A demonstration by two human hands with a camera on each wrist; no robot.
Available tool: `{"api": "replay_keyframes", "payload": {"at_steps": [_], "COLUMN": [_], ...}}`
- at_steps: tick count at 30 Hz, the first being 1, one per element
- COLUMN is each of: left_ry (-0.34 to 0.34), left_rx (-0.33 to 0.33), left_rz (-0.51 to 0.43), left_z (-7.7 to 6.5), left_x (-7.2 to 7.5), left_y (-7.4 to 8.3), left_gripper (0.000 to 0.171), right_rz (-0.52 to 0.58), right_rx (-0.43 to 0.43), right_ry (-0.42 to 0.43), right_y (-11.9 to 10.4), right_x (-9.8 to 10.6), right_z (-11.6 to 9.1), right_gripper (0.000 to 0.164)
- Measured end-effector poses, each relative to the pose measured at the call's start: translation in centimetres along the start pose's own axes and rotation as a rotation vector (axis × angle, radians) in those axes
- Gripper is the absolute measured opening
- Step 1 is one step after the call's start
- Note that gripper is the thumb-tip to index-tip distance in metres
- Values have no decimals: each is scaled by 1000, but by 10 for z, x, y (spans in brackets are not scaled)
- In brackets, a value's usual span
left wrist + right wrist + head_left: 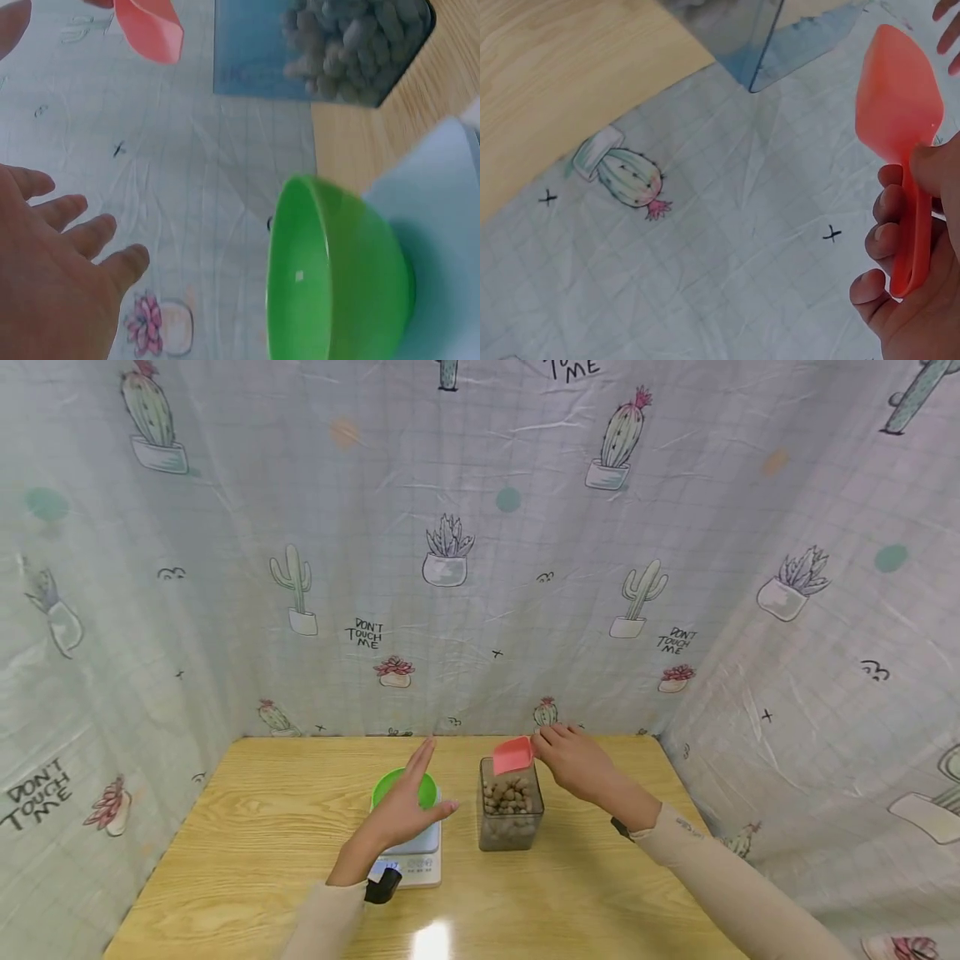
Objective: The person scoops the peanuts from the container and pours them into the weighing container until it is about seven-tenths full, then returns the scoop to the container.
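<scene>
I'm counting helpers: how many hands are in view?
2: the left hand, in front of the green bowl in the head view, and the right hand, gripping the red scoop.

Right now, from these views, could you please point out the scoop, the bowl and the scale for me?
Scoop [898, 101]: right wrist view, on its broad head.
Bowl [369, 277]: left wrist view, on its green outer wall.
Scale [420, 866]: head view, on its button panel.
</scene>
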State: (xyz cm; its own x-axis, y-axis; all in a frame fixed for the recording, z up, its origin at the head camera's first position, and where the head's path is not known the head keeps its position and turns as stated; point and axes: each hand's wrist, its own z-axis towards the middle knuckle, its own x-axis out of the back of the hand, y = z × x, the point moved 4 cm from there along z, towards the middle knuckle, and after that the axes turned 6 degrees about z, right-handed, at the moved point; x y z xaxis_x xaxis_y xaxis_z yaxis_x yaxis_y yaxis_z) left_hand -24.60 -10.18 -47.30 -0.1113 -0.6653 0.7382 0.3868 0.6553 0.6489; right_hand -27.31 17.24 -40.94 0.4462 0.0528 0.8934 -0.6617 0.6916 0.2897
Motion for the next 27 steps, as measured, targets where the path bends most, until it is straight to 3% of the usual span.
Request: {"api": "replay_keyframes", "payload": {"at_steps": [8,18,27], "left_ry": [-68,-169,-194], "left_rx": [-10,17,38], "left_rz": [-22,-18,-4], "left_z": [25,43,53], "left_x": [-35,-85,-100], "left_y": [17,3,-1], "left_gripper": [103,113,120], "right_rz": [-73,-174,-302], "right_rx": [81,105,151], "right_ry": [-15,-179,-157], "right_y": [0,-14,-18], "right_x": [1,-13,-25], "right_z": [-5,2,5], "right_gripper": [15,25,28]}}
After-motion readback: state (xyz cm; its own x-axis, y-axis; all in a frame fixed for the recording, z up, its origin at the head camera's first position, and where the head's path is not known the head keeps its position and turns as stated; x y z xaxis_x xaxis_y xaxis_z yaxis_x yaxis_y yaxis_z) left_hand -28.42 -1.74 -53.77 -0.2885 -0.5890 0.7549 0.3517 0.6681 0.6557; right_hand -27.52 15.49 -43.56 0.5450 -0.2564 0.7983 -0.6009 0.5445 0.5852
